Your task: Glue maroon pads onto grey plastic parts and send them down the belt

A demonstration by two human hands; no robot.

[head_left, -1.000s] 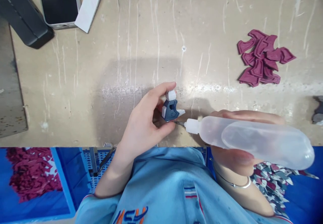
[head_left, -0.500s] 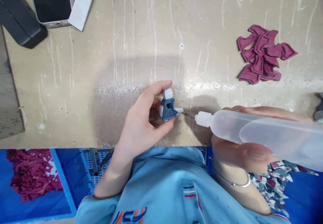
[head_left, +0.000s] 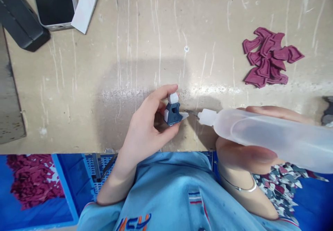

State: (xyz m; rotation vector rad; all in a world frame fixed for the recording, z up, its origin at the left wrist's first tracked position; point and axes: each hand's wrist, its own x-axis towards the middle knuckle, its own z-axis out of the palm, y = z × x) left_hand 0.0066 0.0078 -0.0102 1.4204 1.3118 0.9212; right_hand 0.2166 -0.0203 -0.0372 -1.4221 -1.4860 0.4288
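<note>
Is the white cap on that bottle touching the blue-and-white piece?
Apart. The head view shows a plain gap between the white cap and the blue-and-white piece in the left hand, with bench visible behind.

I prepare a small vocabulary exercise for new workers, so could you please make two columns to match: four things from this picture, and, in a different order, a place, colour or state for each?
Things:
1. Bottle
2. Phone
3. Pile on the table
4. Small part

Place, colour or state:
A. Maroon
B. Held in the left hand
C. Screen dark
D. Held in the right hand

Right pairs: 1-D, 2-C, 3-A, 4-B
</note>
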